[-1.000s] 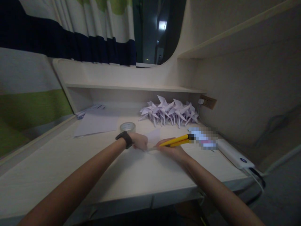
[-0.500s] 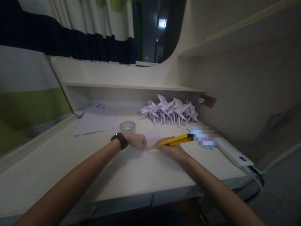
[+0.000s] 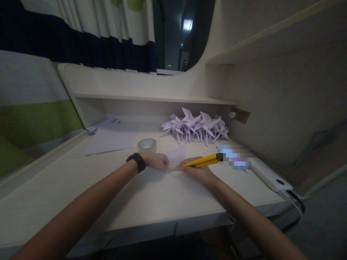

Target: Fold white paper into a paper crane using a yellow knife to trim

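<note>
A small piece of white paper (image 3: 176, 154) lies on the desk between my hands. My left hand (image 3: 157, 161), with a dark watch (image 3: 138, 161) on its wrist, is closed at the paper's left near edge; its fingertips are partly hidden. In my right hand (image 3: 199, 174) is a yellow utility knife (image 3: 203, 160) with a black end. Its thin blade points left toward the paper's near edge, close to my left fist. A roll of clear tape (image 3: 147, 145) stands just behind my left hand.
Several white paper pinwheels (image 3: 193, 126) are heaped at the back under the shelf (image 3: 151, 97). White sheets (image 3: 111, 139) lie at the back left. To the right are a blurred-out object (image 3: 234, 157), a white power strip (image 3: 268, 175) with cables, and a wall socket (image 3: 240, 115).
Almost nothing differs. The view has shifted very slightly, while both hands, the knife and the paper keep practically the same positions.
</note>
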Demonstrator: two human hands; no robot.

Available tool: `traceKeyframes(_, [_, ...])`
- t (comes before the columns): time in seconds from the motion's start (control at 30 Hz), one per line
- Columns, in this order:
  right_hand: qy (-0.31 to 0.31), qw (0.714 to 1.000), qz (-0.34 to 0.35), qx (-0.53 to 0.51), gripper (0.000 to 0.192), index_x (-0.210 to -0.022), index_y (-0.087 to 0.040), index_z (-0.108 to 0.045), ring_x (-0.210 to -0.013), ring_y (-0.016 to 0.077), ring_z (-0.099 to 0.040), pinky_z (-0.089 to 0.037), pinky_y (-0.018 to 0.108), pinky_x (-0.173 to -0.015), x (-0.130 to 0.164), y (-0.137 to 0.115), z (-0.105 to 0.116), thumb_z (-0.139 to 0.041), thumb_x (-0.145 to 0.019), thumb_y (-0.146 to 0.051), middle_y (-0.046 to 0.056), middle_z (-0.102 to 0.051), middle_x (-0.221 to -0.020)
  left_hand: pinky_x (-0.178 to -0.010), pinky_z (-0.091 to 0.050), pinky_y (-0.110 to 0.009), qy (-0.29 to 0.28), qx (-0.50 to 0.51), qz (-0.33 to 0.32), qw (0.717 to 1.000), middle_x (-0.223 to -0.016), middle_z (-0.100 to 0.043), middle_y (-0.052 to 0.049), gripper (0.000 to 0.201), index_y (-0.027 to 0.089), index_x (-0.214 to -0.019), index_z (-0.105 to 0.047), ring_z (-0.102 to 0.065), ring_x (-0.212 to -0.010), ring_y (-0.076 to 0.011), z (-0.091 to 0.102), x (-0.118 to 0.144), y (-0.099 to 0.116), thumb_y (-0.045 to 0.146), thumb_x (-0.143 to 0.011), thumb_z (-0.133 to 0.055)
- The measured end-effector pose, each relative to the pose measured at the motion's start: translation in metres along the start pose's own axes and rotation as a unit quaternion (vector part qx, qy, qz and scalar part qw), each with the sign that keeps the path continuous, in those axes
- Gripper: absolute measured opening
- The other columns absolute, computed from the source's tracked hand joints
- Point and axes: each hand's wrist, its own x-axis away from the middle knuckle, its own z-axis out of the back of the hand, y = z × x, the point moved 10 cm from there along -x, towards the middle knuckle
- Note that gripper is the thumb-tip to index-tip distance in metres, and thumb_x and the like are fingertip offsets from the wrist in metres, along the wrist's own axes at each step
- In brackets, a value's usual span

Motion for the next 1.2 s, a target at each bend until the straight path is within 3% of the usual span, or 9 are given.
traceKeyframes(0.43, [0.002, 1.0, 0.004, -0.002, 0.016, -0.084, -0.017, -0.074, -0.063, 0.0128, -0.054, -0.039, 0.021, -0.054, -0.002, 0.009, 0.003, -0.07, -0.071, -0.024, 0.002, -0.067, -0.073, -0.053, -0.035, -0.024, 0.005, 0.037, -0.001, 0.999, -0.069, -0.062, -0.004, 0.028, 0.013, -0.081, -0.067, -0.048, -0.057, -0.0145, 0.001, 0.003, -0.002, 0.03, -0.064, -0.052])
traceKeyframes(0.7, [-0.003, 1.0, 0.012, 0.011, 0.016, -0.086, -0.017, -0.074, -0.064, 0.0139, -0.057, -0.042, 0.021, -0.055, -0.002, 0.009, 0.002, -0.07, -0.073, -0.027, 0.002, -0.068, -0.074, -0.052, -0.035, -0.023, 0.048, 0.0, -0.007, 0.999, -0.073, -0.062, -0.004, 0.024, 0.012, -0.077, -0.067, -0.049, -0.06, -0.0147, 0.006, 0.009, 0.004, 0.026, -0.065, -0.051])
traceKeyframes(0.9, [-0.045, 0.991, 0.1, 0.07, 0.019, -0.09, -0.017, -0.073, -0.076, 0.0173, -0.064, -0.049, 0.025, -0.068, 0.006, -0.023, -0.009, -0.065, -0.081, -0.031, 0.005, -0.071, -0.085, -0.051, -0.034, -0.023, 0.07, 0.015, -0.013, 0.997, -0.073, -0.065, -0.005, 0.024, 0.012, -0.079, -0.069, -0.051, -0.057, -0.0137, 0.004, 0.011, -0.002, 0.026, -0.071, -0.052])
traceKeyframes(1.0, [-0.052, 0.981, 0.139, 0.129, 0.019, -0.092, -0.017, -0.073, -0.074, 0.0174, -0.066, -0.051, 0.025, -0.067, 0.011, -0.038, -0.015, -0.063, -0.083, -0.03, 0.006, -0.072, -0.085, -0.054, -0.037, -0.023, 0.082, 0.038, -0.066, 0.994, -0.071, -0.067, -0.004, 0.023, 0.013, -0.075, -0.07, -0.053, -0.059, -0.014, 0.002, 0.011, -0.002, 0.027, -0.075, -0.052])
traceKeyframes(1.1, [-0.036, 0.968, 0.17, 0.179, 0.018, -0.091, -0.017, -0.073, -0.073, 0.0173, -0.068, -0.053, 0.024, -0.066, 0.013, -0.045, -0.019, -0.061, -0.084, -0.03, 0.006, -0.073, -0.086, -0.063, -0.04, -0.023, 0.102, 0.058, -0.114, 0.987, -0.077, -0.069, -0.004, 0.022, 0.014, -0.078, -0.07, -0.057, -0.068, -0.0148, 0.002, 0.013, -0.002, 0.027, -0.078, -0.053])
traceKeyframes(1.2, [0.004, 0.959, 0.188, 0.214, 0.018, -0.091, -0.018, -0.073, -0.075, 0.0172, -0.069, -0.054, 0.025, -0.069, 0.014, -0.046, -0.017, -0.06, -0.085, -0.029, 0.006, -0.074, -0.088, -0.066, -0.041, -0.024, 0.135, 0.057, -0.121, 0.982, -0.079, -0.068, -0.006, 0.024, 0.013, -0.08, -0.07, -0.058, -0.072, -0.0159, 0.006, 0.015, -0.004, 0.029, -0.08, -0.052])
